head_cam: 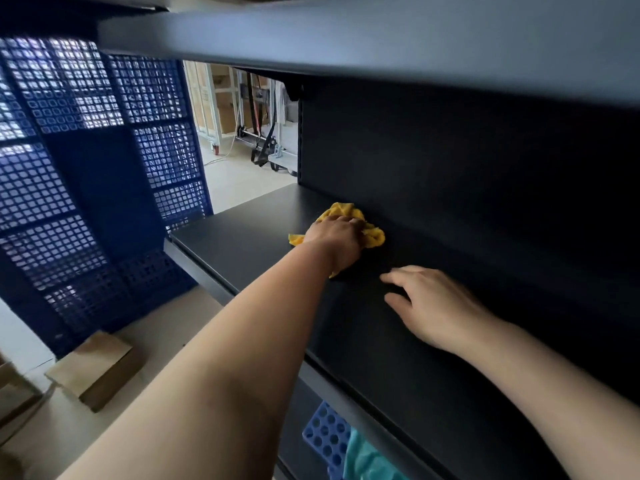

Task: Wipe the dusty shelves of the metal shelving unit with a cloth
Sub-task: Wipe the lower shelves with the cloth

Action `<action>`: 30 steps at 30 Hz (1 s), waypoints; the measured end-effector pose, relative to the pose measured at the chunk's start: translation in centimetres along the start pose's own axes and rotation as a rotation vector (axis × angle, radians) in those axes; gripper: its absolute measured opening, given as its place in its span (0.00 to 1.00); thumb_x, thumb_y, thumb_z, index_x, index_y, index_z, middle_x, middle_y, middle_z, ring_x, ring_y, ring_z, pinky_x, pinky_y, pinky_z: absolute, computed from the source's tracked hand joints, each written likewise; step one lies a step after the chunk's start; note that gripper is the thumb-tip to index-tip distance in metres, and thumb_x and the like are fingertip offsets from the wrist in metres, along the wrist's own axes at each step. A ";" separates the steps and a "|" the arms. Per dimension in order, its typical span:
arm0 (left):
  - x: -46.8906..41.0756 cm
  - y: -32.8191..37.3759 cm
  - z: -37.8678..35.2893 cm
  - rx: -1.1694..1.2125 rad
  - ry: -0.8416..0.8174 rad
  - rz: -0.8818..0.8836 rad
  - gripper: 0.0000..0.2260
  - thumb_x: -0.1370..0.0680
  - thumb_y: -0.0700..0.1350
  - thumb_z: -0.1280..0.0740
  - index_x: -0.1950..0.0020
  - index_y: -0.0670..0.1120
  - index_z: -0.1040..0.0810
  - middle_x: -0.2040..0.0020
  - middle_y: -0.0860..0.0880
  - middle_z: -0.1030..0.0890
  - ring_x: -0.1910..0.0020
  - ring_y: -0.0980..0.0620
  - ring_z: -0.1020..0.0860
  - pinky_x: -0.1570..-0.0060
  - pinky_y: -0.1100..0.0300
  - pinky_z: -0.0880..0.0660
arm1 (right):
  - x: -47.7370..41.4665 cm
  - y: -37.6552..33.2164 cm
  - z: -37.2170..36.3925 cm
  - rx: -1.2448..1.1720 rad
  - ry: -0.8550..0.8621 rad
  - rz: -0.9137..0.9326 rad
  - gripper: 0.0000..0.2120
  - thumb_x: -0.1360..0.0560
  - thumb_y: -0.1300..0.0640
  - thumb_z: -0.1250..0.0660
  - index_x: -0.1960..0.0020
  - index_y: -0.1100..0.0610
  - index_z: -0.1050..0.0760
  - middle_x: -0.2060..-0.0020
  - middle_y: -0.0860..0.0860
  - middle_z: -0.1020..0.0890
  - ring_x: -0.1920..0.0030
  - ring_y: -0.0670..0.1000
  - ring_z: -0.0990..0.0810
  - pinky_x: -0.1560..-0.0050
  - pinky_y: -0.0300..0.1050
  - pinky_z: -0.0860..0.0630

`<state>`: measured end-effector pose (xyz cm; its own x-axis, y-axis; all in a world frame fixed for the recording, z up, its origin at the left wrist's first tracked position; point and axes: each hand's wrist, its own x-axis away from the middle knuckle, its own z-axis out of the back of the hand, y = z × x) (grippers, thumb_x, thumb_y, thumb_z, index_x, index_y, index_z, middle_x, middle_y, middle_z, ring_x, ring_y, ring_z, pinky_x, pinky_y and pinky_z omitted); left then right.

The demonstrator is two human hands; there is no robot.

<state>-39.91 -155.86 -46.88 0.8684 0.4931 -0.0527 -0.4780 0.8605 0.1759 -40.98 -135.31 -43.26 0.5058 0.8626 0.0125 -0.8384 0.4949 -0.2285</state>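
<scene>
A crumpled yellow cloth (372,235) lies on the dark metal shelf (242,237), near the back panel. My left hand (337,242) grips the cloth from above, arm stretched far in, and presses it onto the shelf surface. My right hand (433,306) rests on the same shelf a little nearer and to the right, fingers spread and relaxed, holding nothing. Part of the cloth is hidden under my left hand.
Another shelf (381,32) hangs close overhead. A blue perforated panel (86,174) stands at the left. Cardboard pieces (97,368) lie on the floor below. A blue holed tray (327,441) and a teal cloth (367,459) sit on the lower level.
</scene>
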 end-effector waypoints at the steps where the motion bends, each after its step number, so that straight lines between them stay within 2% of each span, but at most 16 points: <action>1: -0.6 -0.5 0.0 -0.004 -0.003 0.011 0.24 0.19 0.55 0.44 0.23 0.54 0.39 0.22 0.52 0.40 0.23 0.50 0.45 0.25 0.51 0.45 | -0.5 -0.3 -0.2 -0.015 -0.002 0.003 0.20 0.19 0.50 0.42 0.28 0.48 0.33 0.28 0.45 0.33 0.29 0.47 0.34 0.31 0.43 0.35; 5: -2.8 -2.6 0.1 -0.010 -0.004 0.051 0.24 0.19 0.55 0.45 0.22 0.53 0.40 0.22 0.51 0.41 0.23 0.50 0.45 0.25 0.50 0.45 | -2.8 -1.8 -1.1 -0.062 -0.013 0.032 0.21 0.18 0.51 0.45 0.25 0.49 0.37 0.25 0.47 0.37 0.24 0.46 0.42 0.26 0.43 0.43; 8: -4.4 -4.0 0.3 -0.007 0.020 0.102 0.25 0.19 0.57 0.44 0.23 0.52 0.39 0.22 0.50 0.42 0.23 0.49 0.44 0.26 0.50 0.45 | -4.4 -2.5 -1.6 -0.091 -0.010 0.029 0.21 0.17 0.51 0.46 0.25 0.49 0.38 0.24 0.48 0.38 0.23 0.47 0.45 0.25 0.44 0.45; 12: -5.7 -5.5 0.7 -0.039 0.054 0.212 0.27 0.18 0.57 0.46 0.22 0.47 0.42 0.21 0.45 0.43 0.22 0.46 0.46 0.26 0.50 0.48 | -5.7 -3.1 -2.4 -0.060 -0.089 -0.001 0.22 0.17 0.48 0.48 0.24 0.46 0.42 0.23 0.47 0.43 0.23 0.50 0.48 0.24 0.54 0.46; 15: -5.7 -6.0 0.7 -0.055 0.040 0.282 0.25 0.19 0.54 0.47 0.23 0.46 0.40 0.23 0.44 0.40 0.23 0.43 0.44 0.26 0.48 0.45 | -6.0 -3.1 -2.5 -0.017 -0.109 -0.006 0.23 0.17 0.48 0.49 0.23 0.48 0.44 0.23 0.48 0.45 0.22 0.51 0.49 0.24 0.50 0.47; 18: -4.6 -6.9 1.1 -0.068 0.037 0.352 0.23 0.20 0.50 0.47 0.25 0.45 0.36 0.25 0.41 0.35 0.25 0.40 0.40 0.28 0.44 0.41 | -5.9 -3.3 -2.3 -0.025 -0.126 -0.014 0.23 0.17 0.48 0.49 0.23 0.48 0.45 0.22 0.49 0.46 0.22 0.52 0.50 0.24 0.50 0.47; 22: -1.7 -9.4 1.9 -0.101 0.065 0.480 0.22 0.20 0.49 0.46 0.27 0.45 0.35 0.27 0.42 0.32 0.28 0.39 0.38 0.30 0.44 0.39 | -5.9 -3.1 -2.2 -0.026 -0.125 -0.005 0.23 0.17 0.48 0.48 0.23 0.48 0.44 0.22 0.49 0.45 0.22 0.52 0.49 0.25 0.49 0.46; 27: 2.8 -12.6 2.4 -0.126 0.087 0.594 0.24 0.21 0.48 0.49 0.27 0.44 0.35 0.27 0.41 0.32 0.26 0.40 0.39 0.28 0.45 0.42 | -6.0 -2.5 -2.4 -0.034 -0.132 0.011 0.23 0.17 0.49 0.48 0.23 0.48 0.44 0.22 0.49 0.45 0.22 0.52 0.48 0.25 0.49 0.47; 30: 5.6 -12.4 2.7 -0.082 0.105 0.590 0.23 0.20 0.48 0.49 0.26 0.46 0.35 0.26 0.42 0.34 0.25 0.41 0.41 0.27 0.45 0.43 | -5.6 -2.0 -2.4 -0.063 -0.158 0.029 0.23 0.17 0.51 0.49 0.22 0.48 0.45 0.22 0.48 0.47 0.22 0.51 0.51 0.24 0.51 0.49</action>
<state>-28.75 -164.16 -46.68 0.4375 0.8967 -0.0666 -0.8874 0.4426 0.1292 -41.62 -141.37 -45.20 0.4394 0.8844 0.1573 -0.8349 0.4667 -0.2919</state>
